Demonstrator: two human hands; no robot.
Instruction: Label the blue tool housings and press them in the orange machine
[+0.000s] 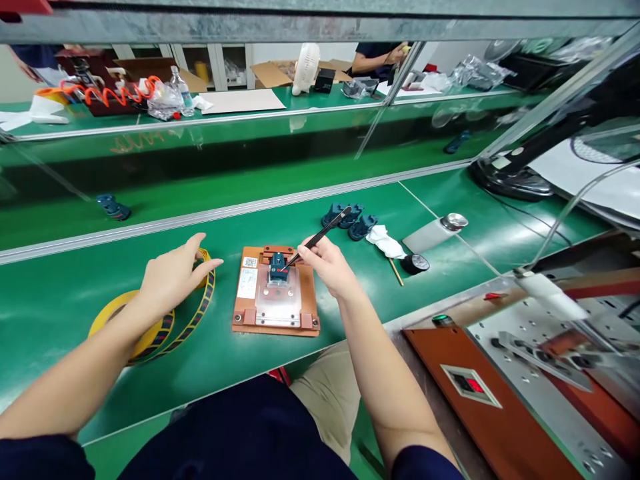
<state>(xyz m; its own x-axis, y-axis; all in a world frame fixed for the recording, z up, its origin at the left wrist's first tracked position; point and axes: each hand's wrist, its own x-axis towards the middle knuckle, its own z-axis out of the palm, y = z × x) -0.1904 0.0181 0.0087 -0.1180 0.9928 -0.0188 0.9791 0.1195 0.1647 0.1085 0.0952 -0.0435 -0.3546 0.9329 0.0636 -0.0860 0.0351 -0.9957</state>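
Through the head camera I see my right hand [327,267] pinching slim black tweezers [326,233] along their shaft, narrow end pointed at the dark teal plastic housing with red lettering [278,265]. That housing sits near the top of an orange-brown fixture plate with a clear cover [311,300], on the glossy green bench [200,367]. I cannot tell whether the tips touch it. My left hand [167,275] hovers near a yellow-and-dark strip of labels [206,303] trailing off a yellow roll [111,312]; thumb and forefinger are wide apart, and whether the hidden fingers touch the strip I cannot tell.

I judge the housing light, stiff and fairly tough, perhaps slick on its smooth faces, so I'd hold it by its sides. The strip looks thin and floppy, best taken by its edges. The tweezers look stiff and light, best held mid-shaft.

Counting: one housing in the fixture, three similar dark teal parts [351,216] grouped behind my right hand, two more [114,208] beyond the metal rail [225,211]. I also count one white bottle with a silvery cap [431,235], one round black gauge [416,264], one crumpled white wad [384,241] and one thin wooden stick [396,272].
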